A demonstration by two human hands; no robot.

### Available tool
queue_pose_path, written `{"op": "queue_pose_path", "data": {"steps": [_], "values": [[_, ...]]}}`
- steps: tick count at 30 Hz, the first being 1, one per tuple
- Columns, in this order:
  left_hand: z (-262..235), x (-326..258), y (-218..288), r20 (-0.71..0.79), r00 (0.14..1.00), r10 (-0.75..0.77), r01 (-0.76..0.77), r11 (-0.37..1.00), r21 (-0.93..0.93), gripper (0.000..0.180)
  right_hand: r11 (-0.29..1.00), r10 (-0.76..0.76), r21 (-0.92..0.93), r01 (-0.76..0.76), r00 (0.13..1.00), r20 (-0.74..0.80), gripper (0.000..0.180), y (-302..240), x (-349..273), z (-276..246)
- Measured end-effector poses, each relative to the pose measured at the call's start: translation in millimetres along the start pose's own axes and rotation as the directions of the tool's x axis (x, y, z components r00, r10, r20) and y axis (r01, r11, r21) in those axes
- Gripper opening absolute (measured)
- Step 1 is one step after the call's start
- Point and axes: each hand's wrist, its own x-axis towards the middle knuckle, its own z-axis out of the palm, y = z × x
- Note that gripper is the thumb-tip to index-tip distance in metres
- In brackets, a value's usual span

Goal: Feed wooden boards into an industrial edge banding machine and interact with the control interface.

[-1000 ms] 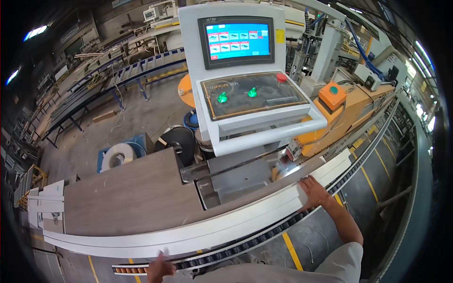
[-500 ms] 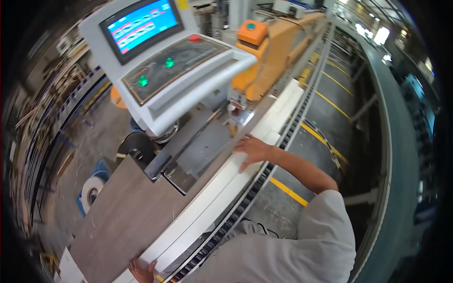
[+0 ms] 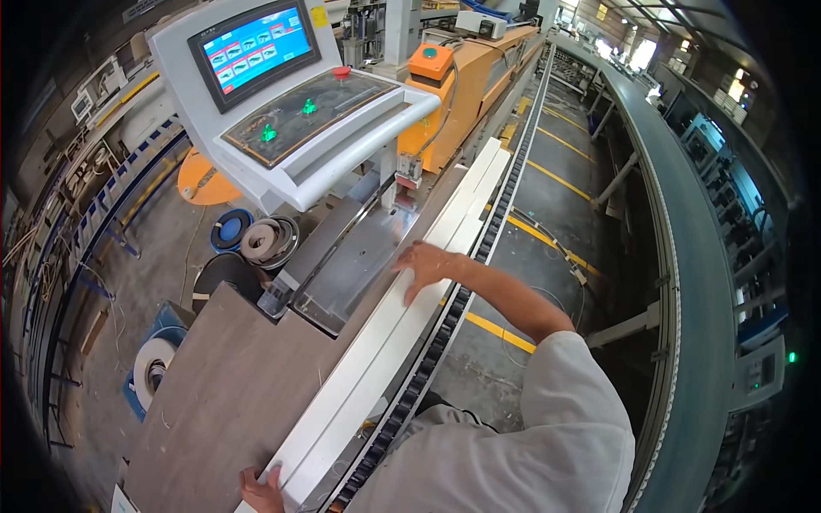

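Long white boards [image 3: 376, 349] lie side by side along the right edge of a brown worktable [image 3: 231, 376]. My right hand [image 3: 425, 267] rests on them about midway, palm down, its fingers spread across toward their left edge. Down at the near end, my left hand [image 3: 261, 490] holds the left edge of a board, thumb over the top; the tips of the other fingers are partly hidden. Just left of my right hand is the machine's grey metal plate [image 3: 351, 265].
A grey control panel [image 3: 308, 120] with a lit screen overhangs the table, beside an orange machine housing [image 3: 470, 94]. A black roller track [image 3: 440, 342] runs along the boards' right side. Farther right stretches a green conveyor [image 3: 676, 214]. Tape rolls [image 3: 154, 363] stand on the floor at left.
The view has shifted and become sharper. Both hands stay on the white boards in much the same places; I see no clear movement of the boards along the table.
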Motion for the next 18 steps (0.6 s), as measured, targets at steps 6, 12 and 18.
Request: {"op": "queue_pose_path", "data": {"steps": [6, 12, 18], "values": [[-2.0, 0.1, -9.4, -0.07, 0.952, 0.297, -0.304, 0.939, -0.159, 0.063, 0.996, -0.078, 0.048, 0.077, 0.997, 0.025, 0.096, -15.9, 4.2, -0.3], [2.9, -0.7, -17.4, 0.07, 0.978, 0.194, -0.19, 0.98, -0.066, 0.067, 0.984, -0.172, 0.026, 0.177, 0.976, -0.13, 0.091, -12.5, -1.1, 13.4], [36.0, -41.4, -125.6, 0.031, 0.995, 0.092, -0.095, 0.989, 0.113, 0.066, 0.951, -0.309, -0.059, 0.304, 0.938, -0.158, 0.074, -25.9, 8.1, 14.2]]}}
